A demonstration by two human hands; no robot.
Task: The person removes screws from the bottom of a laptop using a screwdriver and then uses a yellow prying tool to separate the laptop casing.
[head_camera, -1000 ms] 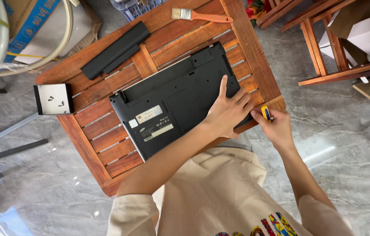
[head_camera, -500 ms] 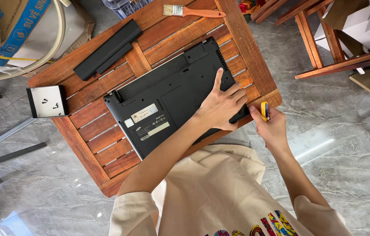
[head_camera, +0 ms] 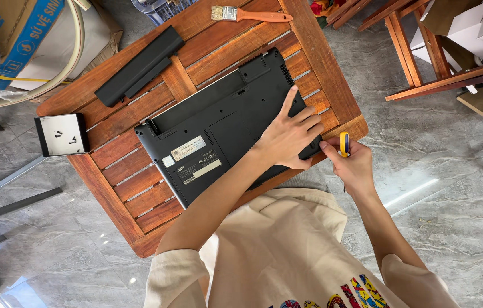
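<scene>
A black laptop (head_camera: pixel 218 131) lies bottom-up on a slatted wooden table (head_camera: pixel 116 194). My left hand (head_camera: pixel 288 137) rests flat on its near right corner, fingers spread and pressing on the case. My right hand (head_camera: pixel 351 165) is just off the table's edge beside that corner, closed around a screwdriver with a yellow handle (head_camera: pixel 344 144). The tool's tip is hidden by my hand. A long black battery (head_camera: pixel 139 65) lies apart from the laptop at the table's far left.
A small tray with a few dark screws (head_camera: pixel 61 134) sits off the table's left corner. A paintbrush with an orange handle (head_camera: pixel 253 14) lies at the far edge. Wooden chairs (head_camera: pixel 441 68) stand to the right, cardboard boxes and a coiled hose (head_camera: pixel 1 51) at the upper left.
The view has shifted a little. My left hand stays on the laptop, and my right hand stays at the corner with the screwdriver, its handle now more upright.
</scene>
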